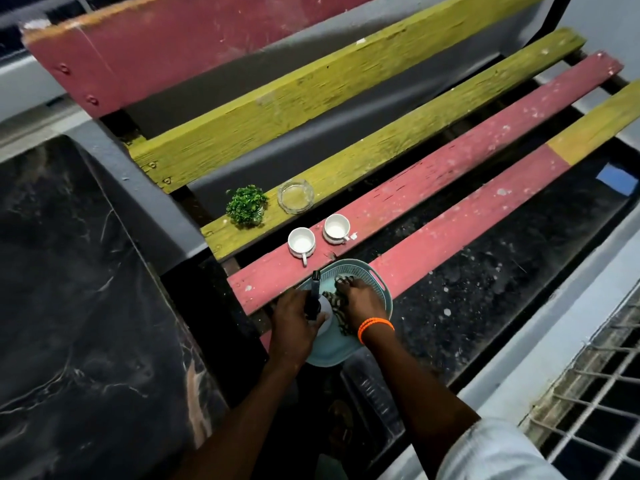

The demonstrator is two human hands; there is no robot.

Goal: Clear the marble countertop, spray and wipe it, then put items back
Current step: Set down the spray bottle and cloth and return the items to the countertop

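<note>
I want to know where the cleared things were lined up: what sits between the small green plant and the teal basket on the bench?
In the head view, two white cups stand on the red slat between the plant and the basket.

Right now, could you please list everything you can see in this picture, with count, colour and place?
Cups: two, white, on a red bench slat.
Ashtray: one, clear glass, on a yellow slat.
Plant: one, green, left of the ashtray.
Basket: one, pale teal, at the bench's front edge.
Spray bottle: one, black head, over the basket.
Cloth: one, striped, in the basket.
Countertop: one, black marble, left.
Left hand: grips the spray bottle.
Right hand: on the cloth.
</note>
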